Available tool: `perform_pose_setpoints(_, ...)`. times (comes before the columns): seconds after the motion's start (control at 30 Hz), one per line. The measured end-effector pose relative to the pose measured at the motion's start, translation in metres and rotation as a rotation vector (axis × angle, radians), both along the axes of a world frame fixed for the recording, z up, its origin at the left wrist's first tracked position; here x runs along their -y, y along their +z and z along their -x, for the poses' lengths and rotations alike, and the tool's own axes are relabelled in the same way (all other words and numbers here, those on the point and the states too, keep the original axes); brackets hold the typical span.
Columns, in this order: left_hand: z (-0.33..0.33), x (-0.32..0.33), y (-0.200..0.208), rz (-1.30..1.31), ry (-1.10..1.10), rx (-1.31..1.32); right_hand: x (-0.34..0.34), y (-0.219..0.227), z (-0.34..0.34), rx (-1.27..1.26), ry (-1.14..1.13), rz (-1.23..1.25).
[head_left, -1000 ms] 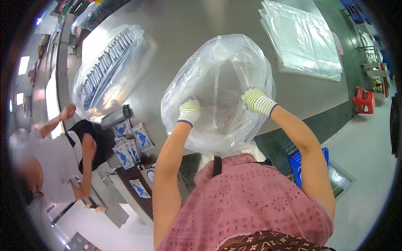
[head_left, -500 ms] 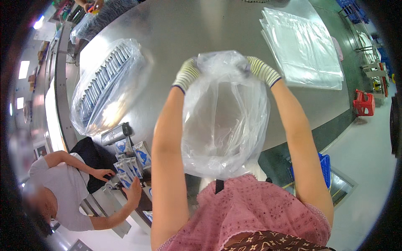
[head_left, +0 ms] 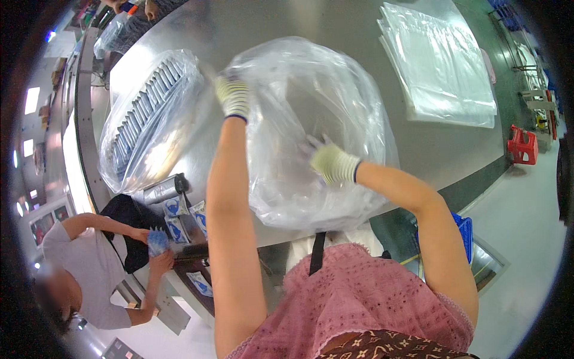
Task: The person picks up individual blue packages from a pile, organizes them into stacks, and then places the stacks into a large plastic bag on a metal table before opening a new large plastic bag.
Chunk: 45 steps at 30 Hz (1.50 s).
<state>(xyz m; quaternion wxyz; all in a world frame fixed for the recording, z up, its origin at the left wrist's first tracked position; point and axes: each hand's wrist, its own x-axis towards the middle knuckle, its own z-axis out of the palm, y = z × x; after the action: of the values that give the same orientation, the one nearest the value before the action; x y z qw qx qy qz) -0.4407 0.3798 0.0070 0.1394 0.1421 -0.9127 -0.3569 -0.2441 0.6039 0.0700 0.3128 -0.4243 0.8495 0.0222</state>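
A large clear plastic bag [head_left: 365, 113] lies spread in a wide round shape on the metal table in front of me. At its far left edge is my left hand [head_left: 233, 97], in a striped knitted glove, closed on the film; its fingertips are blurred. My right hand [head_left: 330, 161], gloved the same way, reaches over the bag's middle with fingers apart and nothing in them. Whether it is inside the bag or on top of the film I cannot tell.
Left of the bag lies another clear bag [head_left: 194, 113] holding a row of silvery packets [head_left: 146, 110]. Flat clear bags [head_left: 445, 75] are stacked at the far right. At the lower left a co-worker [head_left: 95, 269] handles blue-and-white packets [head_left: 158, 240]. A red stool [head_left: 522, 145] stands right.
The bag has spread wider and farther across the table. My left hand moved left with its edge; my right hand left the far rim and came nearer, over the middle.
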Motion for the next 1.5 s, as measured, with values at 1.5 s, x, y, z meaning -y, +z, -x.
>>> perform_pose_setpoints(1.5, -0.298, -0.106, 0.012, 0.48, -1.075, 0.792, -0.058, -0.094, -0.208, 1.36, -1.957, 1.327)
